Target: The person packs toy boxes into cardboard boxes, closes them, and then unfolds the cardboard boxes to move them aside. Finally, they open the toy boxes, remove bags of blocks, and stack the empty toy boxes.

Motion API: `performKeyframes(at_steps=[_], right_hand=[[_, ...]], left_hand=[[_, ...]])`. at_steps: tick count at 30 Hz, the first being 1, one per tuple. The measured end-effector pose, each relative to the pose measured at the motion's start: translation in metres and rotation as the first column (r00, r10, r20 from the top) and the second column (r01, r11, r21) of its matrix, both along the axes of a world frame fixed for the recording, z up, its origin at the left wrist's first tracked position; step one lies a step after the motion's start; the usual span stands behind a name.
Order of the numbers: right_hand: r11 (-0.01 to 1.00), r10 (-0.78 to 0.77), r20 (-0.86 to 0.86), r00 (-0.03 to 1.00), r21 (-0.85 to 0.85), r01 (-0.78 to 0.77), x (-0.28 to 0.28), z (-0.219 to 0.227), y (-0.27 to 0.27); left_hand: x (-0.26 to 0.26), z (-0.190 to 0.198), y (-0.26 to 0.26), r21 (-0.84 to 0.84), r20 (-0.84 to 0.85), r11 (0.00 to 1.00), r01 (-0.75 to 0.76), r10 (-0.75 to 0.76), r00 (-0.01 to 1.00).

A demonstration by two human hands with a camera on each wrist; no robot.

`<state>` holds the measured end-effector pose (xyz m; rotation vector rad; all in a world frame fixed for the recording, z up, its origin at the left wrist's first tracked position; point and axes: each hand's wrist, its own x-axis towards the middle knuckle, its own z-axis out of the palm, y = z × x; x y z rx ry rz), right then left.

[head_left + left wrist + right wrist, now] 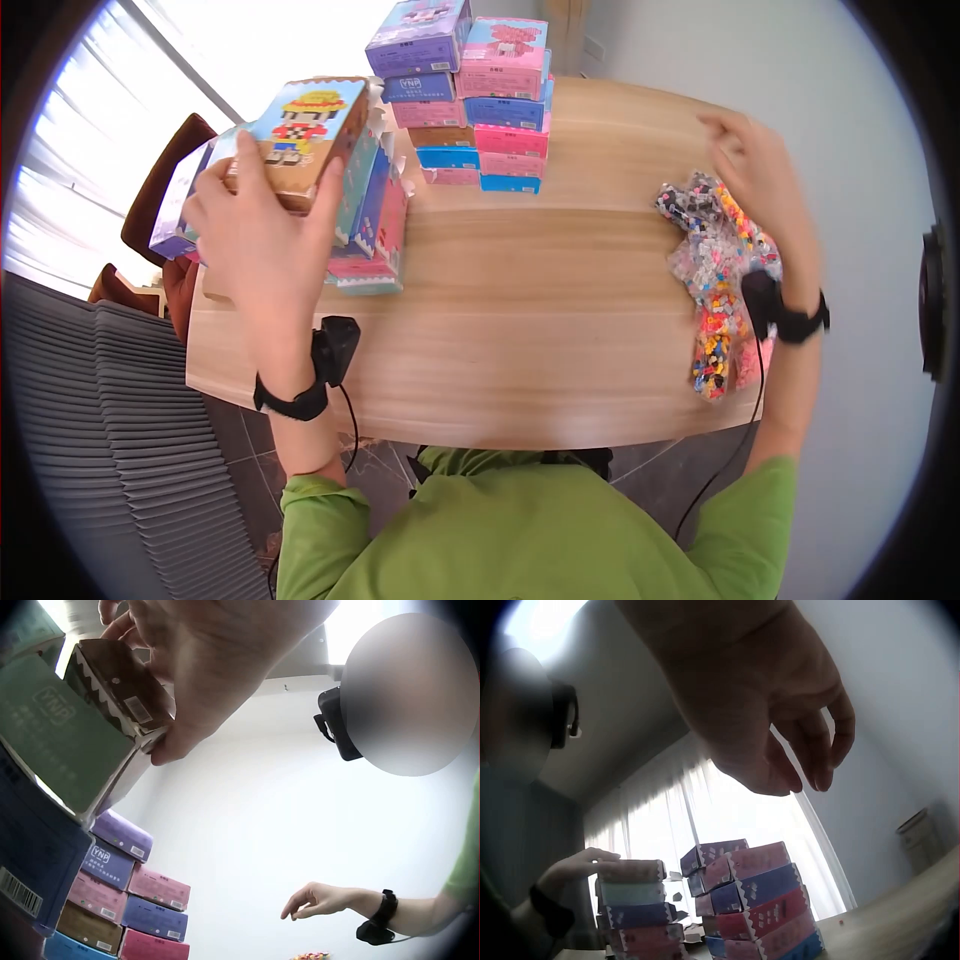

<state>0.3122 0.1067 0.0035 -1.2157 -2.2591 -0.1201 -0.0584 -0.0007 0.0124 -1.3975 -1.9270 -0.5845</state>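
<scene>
My left hand (258, 235) spans a brown box (318, 128) with a blocky figure in a yellow hat on its lid. Thumb and fingers grip its sides at the top of the left stack. In the left wrist view this brown box (124, 682) rests over a pale green box (60, 727), thumb at its corner. My right hand (755, 165), slightly blurred, hovers with loosely bent fingers above clear bags of small colourful pieces (712, 270). Nothing shows between the fingers of the right hand (765, 705) in the right wrist view.
Two columns of pink, blue and purple boxes (510, 110) stand at the table's back. Under the left hand, the left stack includes a blue box (372, 205) and a purple-white box (175, 205) beside it. A brown chair (150, 205) stands past the left table edge.
</scene>
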Motion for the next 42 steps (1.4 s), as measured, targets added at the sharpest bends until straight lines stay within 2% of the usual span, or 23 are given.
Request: performKeyframes(at_steps=[2, 4, 6, 7, 8, 10, 12, 13, 15, 16, 17, 20, 21, 23, 25, 26, 27, 30, 33, 36, 38, 40, 42], right_hand=[[0.993, 0.075, -0.128, 0.989, -0.082, -0.086, -0.026, -0.002, 0.048], [0.955, -0.029, -0.245, 0.969, -0.293, -0.045, -0.066, 0.007, 0.075], [0.762, -0.157, -0.508, 0.847, -0.608, -0.223, -0.100, 0.004, 0.101], [0.742, -0.215, -0.530, 0.820, -0.635, -0.216, -0.120, 0.003, 0.114], [0.720, -0.274, -0.548, 0.790, -0.662, -0.209, -0.134, 0.001, 0.125], [0.722, -0.202, -0.458, 0.866, -0.667, -0.184, -0.143, -0.002, 0.135], [0.672, -0.144, -0.379, 0.914, -0.716, -0.191, -0.143, -0.006, 0.149], [0.650, -0.153, -0.427, 0.891, -0.722, -0.234, -0.139, -0.008, 0.153], [0.603, -0.175, -0.511, 0.842, -0.731, -0.318, -0.132, -0.012, 0.158], [0.612, -0.206, -0.562, 0.801, -0.713, -0.343, -0.128, -0.009, 0.151], [0.624, -0.234, -0.611, 0.756, -0.691, -0.365, -0.122, -0.006, 0.141], [0.727, -0.174, -0.763, 0.623, -0.526, -0.441, -0.097, 0.001, 0.109], [0.764, -0.126, -0.808, 0.576, -0.449, -0.463, -0.091, 0.001, 0.096], [0.768, -0.072, -0.809, 0.584, -0.419, -0.485, -0.085, -0.001, 0.057], [0.806, 0.077, -0.561, 0.824, -0.452, -0.382, -0.082, -0.005, 0.010], [0.809, 0.173, -0.560, 0.810, -0.388, -0.441, -0.083, -0.015, -0.008], [0.801, 0.269, -0.554, 0.788, -0.325, -0.502, -0.084, -0.025, -0.022], [0.530, -0.006, -0.705, 0.709, -0.603, -0.596, -0.077, -0.028, -0.050], [0.467, -0.062, -0.783, 0.619, -0.571, -0.675, -0.077, -0.048, -0.056], [0.474, -0.092, -0.780, 0.619, -0.581, -0.661, -0.078, -0.044, -0.061], [0.373, -0.107, -0.777, 0.621, -0.610, -0.699, -0.074, -0.048, -0.058], [0.274, -0.173, -0.778, 0.604, -0.627, -0.729, -0.073, -0.046, -0.056], [0.289, -0.177, -0.790, 0.587, -0.612, -0.736, -0.075, -0.048, -0.055]], left_hand=[[0.002, -0.004, 0.002, -0.063, 0.006, 0.997, -0.044, 0.044, 0.999], [0.006, -0.001, 0.003, -0.104, -0.005, 0.990, -0.093, 0.093, 0.996], [0.008, -0.001, 0.002, 0.005, -0.106, 0.998, -0.067, 0.067, 0.992], [0.009, -0.002, 0.001, 0.058, -0.157, 0.997, -0.050, 0.059, 0.986], [0.013, 0.001, -0.002, 0.093, -0.157, 0.995, 0.040, -0.025, 0.987], [0.029, 0.006, -0.011, 0.169, -0.170, 0.961, 0.218, -0.190, 0.967], [0.044, 0.000, -0.023, 0.097, -0.036, 0.911, 0.400, -0.399, 0.916], [0.052, -0.004, -0.025, 0.072, 0.041, 0.871, 0.487, -0.490, 0.871], [0.062, -0.020, -0.021, 0.022, 0.269, 0.707, 0.707, -0.685, 0.677], [0.067, -0.028, -0.017, -0.009, 0.384, 0.632, 0.775, -0.713, 0.586], [0.071, -0.038, -0.011, -0.025, 0.493, 0.546, 0.837, -0.722, 0.486], [0.084, -0.067, 0.005, 0.107, 0.793, 0.474, 0.874, -0.571, 0.213], [0.088, -0.074, 0.012, 0.244, 0.873, 0.459, 0.855, -0.488, 0.013], [0.096, -0.087, 0.026, 0.492, 0.870, 0.474, 0.730, -0.286, -0.401], [0.101, -0.105, 0.045, 0.665, 0.741, 0.494, 0.561, -0.344, -0.576], [0.101, -0.109, 0.050, 0.733, 0.664, 0.498, 0.463, -0.378, -0.645], [0.099, -0.105, 0.048, 0.727, 0.676, 0.499, 0.472, -0.398, -0.620], [0.089, -0.095, 0.040, 0.697, 0.716, 0.489, 0.525, -0.431, -0.549], [0.085, -0.097, 0.037, 0.654, 0.755, 0.448, 0.610, -0.439, -0.487], [0.087, -0.096, 0.028, 0.607, 0.785, 0.446, 0.658, -0.466, -0.408], [0.085, -0.091, 0.023, 0.553, 0.822, 0.465, 0.692, -0.439, -0.362], [0.084, -0.094, 0.022, 0.601, 0.797, 0.499, 0.624, -0.325, -0.508], [0.082, -0.097, 0.021, 0.623, 0.764, 0.532, 0.573, -0.256, -0.592]])
